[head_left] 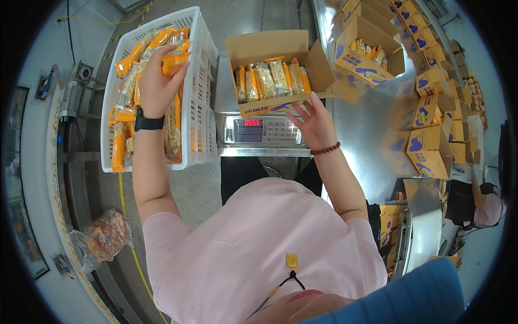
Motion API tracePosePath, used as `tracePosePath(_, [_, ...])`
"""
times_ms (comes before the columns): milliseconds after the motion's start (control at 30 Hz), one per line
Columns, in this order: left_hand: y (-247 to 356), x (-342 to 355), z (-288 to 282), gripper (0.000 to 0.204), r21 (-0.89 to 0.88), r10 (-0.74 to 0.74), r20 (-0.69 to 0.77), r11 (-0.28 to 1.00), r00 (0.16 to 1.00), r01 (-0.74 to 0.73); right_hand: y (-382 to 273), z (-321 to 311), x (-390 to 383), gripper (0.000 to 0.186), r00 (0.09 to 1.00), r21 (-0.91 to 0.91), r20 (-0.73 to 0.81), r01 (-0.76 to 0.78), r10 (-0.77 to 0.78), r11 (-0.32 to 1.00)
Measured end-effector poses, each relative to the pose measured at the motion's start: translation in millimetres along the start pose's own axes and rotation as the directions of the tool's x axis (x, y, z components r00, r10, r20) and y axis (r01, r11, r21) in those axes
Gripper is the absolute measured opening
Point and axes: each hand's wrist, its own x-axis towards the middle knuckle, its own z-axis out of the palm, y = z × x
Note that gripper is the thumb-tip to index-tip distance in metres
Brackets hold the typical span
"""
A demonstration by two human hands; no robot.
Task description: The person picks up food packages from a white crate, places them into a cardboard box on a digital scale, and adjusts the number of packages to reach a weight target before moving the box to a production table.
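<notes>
Here, largest first.
Bench: a shiny metal bench (361,129) runs along the right, smooth and reflective; its far right edge is lined with closed cardboard boxes (429,146) printed in blue.
Crate: a white plastic crate (197,108) with slotted walls stands at the left, off the bench's left edge, piled with orange-and-clear snack packets (121,116).
Open box: a brown cardboard box (270,51) with flaps up sits on a metal scale (264,132) with a red digit display; packets stand upright in a row inside it.
Second box: another open box (361,56) of packets lies further back on the bench.
Left grip: the left hand (156,83) is inside the crate, fingers closed around an orange packet (175,62) at the top of the pile.
Right grip: the right hand (315,124) is open, fingers spread, touching the front right edge of the open box; it holds nothing.
Room: bare bench shows between the scale and the stacked boxes.
</notes>
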Motion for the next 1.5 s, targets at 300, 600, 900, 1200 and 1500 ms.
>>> tracePosePath(300, [14.4,5.3,14.6,0.043,0.126,0.190,0.132,0.970,0.973,-0.207,17.5,3.1,32.7,0.032,0.957,0.191,0.205,-0.246,0.206,0.950])
tracePosePath(600, [108.7,30.1,138.9,0.023,-0.045,0.643,0.725,0.403,0.248,-0.914,30.5,-3.3,-33.0,0.028,0.955,-0.003,0.259,0.154,-0.148,0.988])
tracePosePath(900, [198.9,59.5,112.6,0.028,-0.088,0.859,0.256,0.478,0.444,-0.874,-36.8,-73.4,-41.8,0.027,0.893,0.167,0.027,0.440,-0.450,0.882])
tracePosePath(1200, [87.9,14.6,47.4,0.048,0.056,0.382,0.345,0.903,0.857,-0.425,-97.7,-134.1,121.7,0.012,0.873,0.193,-0.301,0.450,-0.384,0.872])
tracePosePath(1500, [48.6,11.1,54.7,0.045,0.099,0.341,0.376,0.910,0.861,-0.404,-213.8,-222.0,140.5,0.100,0.777,-0.983,-0.183,-0.127,-0.602,0.135])
